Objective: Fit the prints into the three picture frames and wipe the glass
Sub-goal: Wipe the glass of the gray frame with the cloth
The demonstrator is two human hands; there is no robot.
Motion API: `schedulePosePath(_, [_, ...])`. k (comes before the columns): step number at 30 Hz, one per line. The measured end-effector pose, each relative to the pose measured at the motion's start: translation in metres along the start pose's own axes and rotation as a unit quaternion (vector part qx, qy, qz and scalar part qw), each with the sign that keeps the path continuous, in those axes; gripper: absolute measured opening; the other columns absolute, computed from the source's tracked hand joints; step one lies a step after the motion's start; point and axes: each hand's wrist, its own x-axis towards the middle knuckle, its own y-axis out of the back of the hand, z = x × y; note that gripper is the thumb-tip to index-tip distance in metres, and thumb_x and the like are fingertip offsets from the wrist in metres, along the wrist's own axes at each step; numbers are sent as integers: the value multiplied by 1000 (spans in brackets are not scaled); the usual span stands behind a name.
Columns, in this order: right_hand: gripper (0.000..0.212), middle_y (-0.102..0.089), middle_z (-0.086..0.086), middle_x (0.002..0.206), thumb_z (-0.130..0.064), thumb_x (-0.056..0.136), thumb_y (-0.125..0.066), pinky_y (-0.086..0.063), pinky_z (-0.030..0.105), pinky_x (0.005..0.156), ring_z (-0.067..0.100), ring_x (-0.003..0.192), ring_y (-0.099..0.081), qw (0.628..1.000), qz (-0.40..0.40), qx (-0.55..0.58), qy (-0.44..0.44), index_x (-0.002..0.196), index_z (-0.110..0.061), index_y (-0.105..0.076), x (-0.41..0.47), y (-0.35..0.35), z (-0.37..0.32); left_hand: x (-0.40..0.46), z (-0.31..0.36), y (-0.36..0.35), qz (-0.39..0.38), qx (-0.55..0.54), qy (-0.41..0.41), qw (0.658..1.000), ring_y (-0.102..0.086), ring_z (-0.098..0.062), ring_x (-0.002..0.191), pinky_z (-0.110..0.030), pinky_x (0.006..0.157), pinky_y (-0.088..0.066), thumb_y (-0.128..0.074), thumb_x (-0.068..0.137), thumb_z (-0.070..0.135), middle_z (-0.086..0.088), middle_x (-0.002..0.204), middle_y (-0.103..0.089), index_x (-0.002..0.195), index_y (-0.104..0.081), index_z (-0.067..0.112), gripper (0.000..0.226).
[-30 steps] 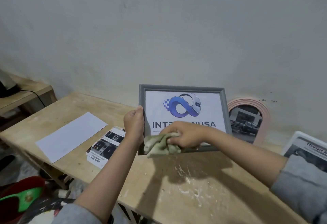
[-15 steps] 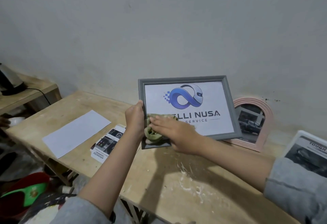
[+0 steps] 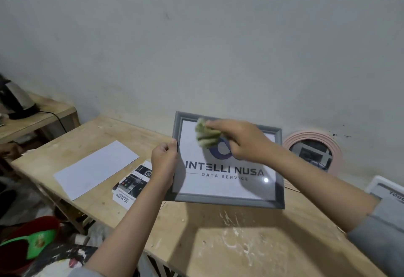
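Right-hand grip (image 3: 242, 140) and cloth (image 3: 206, 134) now higher on glass (image 3: 229, 187).

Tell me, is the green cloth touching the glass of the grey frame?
Touching. The head view shows the green cloth pressed flat by the right hand against the grey frame glass.

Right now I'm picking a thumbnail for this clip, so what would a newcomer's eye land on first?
The grey picture frame at centre, held tilted over the wooden table, showing its "INTELLI NUSA" print. The right hand presses a green cloth to the upper glass while the left hand grips the frame's left edge. Behind on the right, a pink arched frame leans against the wall.
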Motion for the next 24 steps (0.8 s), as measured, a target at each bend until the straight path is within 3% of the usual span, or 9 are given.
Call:
schedulePosePath(2, [72, -57, 4, 133, 12, 67, -46, -53, 38, 87, 22, 114, -58, 994, 86, -43, 42, 134, -14, -51, 23, 1, 5, -3, 0, -7, -16, 14, -14, 1000, -36, -19, 65, -32, 59, -30, -50, 94, 35, -6, 72, -43, 73, -48, 13, 30])
schedulePosePath(5, [76, -48, 9, 141, 12, 63, -46, -49, 43, 95, 30, 125, -51, 982, 117, -129, 80, 137, -10, -48, 52, -16, 9, -8, 3, -18, -20, 20, -41, 999, -36, -18, 63, -33, 60, -30, -49, 95, 30, -9, 67, -42, 70, -47, 10, 32])
schedulePosePath(8, [62, -50, 15, 139, 10, 72, -53, -51, 50, 88, 36, 120, -54, 959, 120, -225, 126, 132, -4, -53, 63, -40, 16, -7, 9, -23, -12, 16, -62, 998, -37, -17, 62, -32, 60, -31, -50, 95, 27, -10, 65, -42, 67, -47, 9, 33])
schedulePosePath(11, [45, -55, 15, 134, 3, 86, -38, -52, 44, 82, 35, 113, -59, 937, 143, -272, 166, 125, -4, -59, 64, -50, 28, -4, 8, -18, 5, -4, -50, 999, -33, -19, 62, -32, 60, -28, -50, 95, 25, -9, 65, -38, 67, -44, 9, 33])
schedulePosePath(17, [55, -53, 15, 135, 1, 84, -24, -52, 43, 83, 34, 108, -61, 926, 113, -305, 191, 126, -6, -58, 50, -47, 46, -1, 1, -2, -4, -8, -61, 998, -27, -17, 60, -29, 53, -22, -49, 97, 22, -8, 65, -32, 69, -42, 8, 32])
schedulePosePath(20, [44, -55, 16, 134, 5, 86, -42, -52, 42, 80, 34, 104, -62, 913, 121, -330, 208, 127, -7, -53, 43, -45, 59, -1, -1, 1, -15, 0, -69, 997, -25, -17, 59, -29, 52, -19, -48, 98, 21, -7, 63, -29, 66, -39, 8, 36])
schedulePosePath(24, [36, -57, 16, 131, 1, 91, -44, -52, 41, 80, 34, 100, -63, 902, 119, -344, 232, 126, -7, -53, 29, -37, 74, -1, -3, 6, -23, 9, -69, 997, -23, -18, 60, -28, 51, -18, -47, 98, 20, -8, 64, -27, 64, -35, 10, 38])
